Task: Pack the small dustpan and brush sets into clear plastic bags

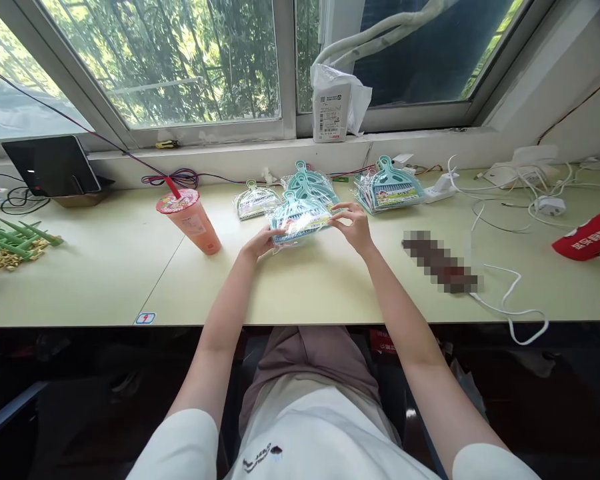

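A teal dustpan-and-brush set in clear plastic [300, 217] is between my two hands, above the table's middle. My left hand [261, 241] grips its lower left corner, with some fingers hidden beneath it. At its right edge, my right hand [351, 223] pinches the wrapping between thumb and fingers. Right behind it lie more teal wrapped sets [310, 183]. A smaller, paler wrapped set [256, 201] rests to the left of these, and another group of teal sets [389, 189] is at the right.
A pink drink cup with a red straw [196, 223] stands left of my left hand. A tablet [53, 167] and green items [15, 243] are farther left. Right of my right arm are a blurred dark object [440, 263], white cables [517, 310] and a red object [587, 237].
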The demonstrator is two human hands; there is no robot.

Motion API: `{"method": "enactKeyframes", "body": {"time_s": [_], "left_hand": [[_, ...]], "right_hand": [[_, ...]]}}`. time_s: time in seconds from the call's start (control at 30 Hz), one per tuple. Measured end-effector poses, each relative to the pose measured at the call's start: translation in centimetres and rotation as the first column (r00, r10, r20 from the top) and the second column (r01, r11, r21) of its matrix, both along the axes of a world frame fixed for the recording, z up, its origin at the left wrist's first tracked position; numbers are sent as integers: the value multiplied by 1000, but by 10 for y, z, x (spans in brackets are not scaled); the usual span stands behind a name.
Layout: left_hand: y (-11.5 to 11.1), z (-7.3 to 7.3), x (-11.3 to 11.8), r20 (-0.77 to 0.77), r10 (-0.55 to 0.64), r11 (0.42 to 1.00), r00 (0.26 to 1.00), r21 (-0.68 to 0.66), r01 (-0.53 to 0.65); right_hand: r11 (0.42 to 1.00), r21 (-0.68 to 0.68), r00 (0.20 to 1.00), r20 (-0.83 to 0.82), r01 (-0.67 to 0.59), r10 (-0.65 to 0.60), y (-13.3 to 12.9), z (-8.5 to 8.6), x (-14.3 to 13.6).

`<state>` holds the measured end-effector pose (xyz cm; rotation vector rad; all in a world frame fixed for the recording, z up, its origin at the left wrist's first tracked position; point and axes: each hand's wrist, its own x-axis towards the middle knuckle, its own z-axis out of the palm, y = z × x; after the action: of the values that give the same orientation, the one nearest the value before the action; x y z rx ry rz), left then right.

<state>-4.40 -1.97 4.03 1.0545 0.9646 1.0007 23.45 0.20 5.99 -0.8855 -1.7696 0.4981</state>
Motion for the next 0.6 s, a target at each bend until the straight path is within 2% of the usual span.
{"method": "enactKeyframes", "body": {"time_s": [0.17, 0.27, 0.33, 0.47, 0.6], "left_hand": [[-3, -1, 0, -112, -211, 977, 971, -49, 207], [-6, -1, 6, -145, -233, 972, 962, -18, 232], [-6, 0, 7, -162, -212, 976, 964, 5, 216], [-6, 0, 6, -182, -199, 979, 963, 11, 204], [-7, 0, 8, -188, -214, 976, 958, -2, 218]], "right_hand": [[999, -46, 984, -174, 23, -31, 4, -6, -1], [992, -62, 976, -187, 106, -116, 6, -13, -4], [990, -93, 972, -200, 105, -122, 8, -18, -7], [968, -243, 953, -302, -71, -6, 10, -28, -13], [869, -449, 907, -422, -210, 1, 15, -36, -15]]}}
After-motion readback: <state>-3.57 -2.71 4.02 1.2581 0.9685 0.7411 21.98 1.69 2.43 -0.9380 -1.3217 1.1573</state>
